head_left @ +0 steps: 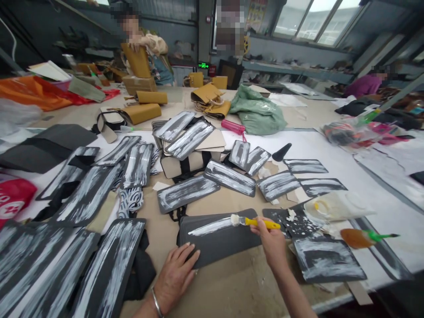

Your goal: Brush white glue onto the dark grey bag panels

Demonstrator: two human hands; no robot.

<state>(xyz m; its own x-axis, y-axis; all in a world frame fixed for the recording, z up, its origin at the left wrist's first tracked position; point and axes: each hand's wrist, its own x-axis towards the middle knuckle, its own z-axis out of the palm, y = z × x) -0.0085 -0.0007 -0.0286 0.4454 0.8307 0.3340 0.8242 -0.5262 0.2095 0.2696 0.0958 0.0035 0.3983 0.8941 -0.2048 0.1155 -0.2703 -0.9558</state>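
A dark grey panel (218, 240) lies on the brown paper in front of me, with one white glue streak across its top. My left hand (175, 276) presses flat on the panel's near left corner, fingers spread; a bangle circles the wrist. My right hand (272, 240) grips a yellow-handled brush (256, 222), whose white-loaded bristles touch the panel's upper right edge.
Several glue-streaked grey panels (185, 193) cover the table to the left and behind. A glue bag (331, 206), a green-handled brush (367, 237) and a smeared panel (326, 260) lie right. Tan bags (208, 95), a green bag (256, 112) and other people stand at the far end.
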